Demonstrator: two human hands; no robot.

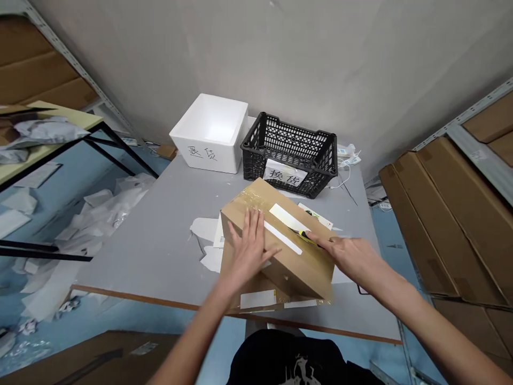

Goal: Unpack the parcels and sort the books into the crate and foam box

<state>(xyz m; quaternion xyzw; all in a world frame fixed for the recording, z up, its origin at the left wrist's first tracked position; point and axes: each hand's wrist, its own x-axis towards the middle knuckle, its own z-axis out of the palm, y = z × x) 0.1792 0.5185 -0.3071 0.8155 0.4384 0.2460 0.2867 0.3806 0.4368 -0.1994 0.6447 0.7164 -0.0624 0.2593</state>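
Black shirt point(284, 355), box point(288, 263) beneath left grip point(249, 243)

A white foam box point(212, 154) with handwritten characters stands just beside a black crate point(253, 167) on the grey surface point(172, 219). Right of the crate lies a white cable point(348, 175), possibly from a power strip point(354, 159). Brown cartons point(436, 214) stand far right; pale wrapping point(106, 214) litters the blue floor point(160, 315).

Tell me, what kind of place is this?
Probably a parcel or storage room: a taped cardboard box lies on the table, cartons line the right, and loose wrapping litters the floor.
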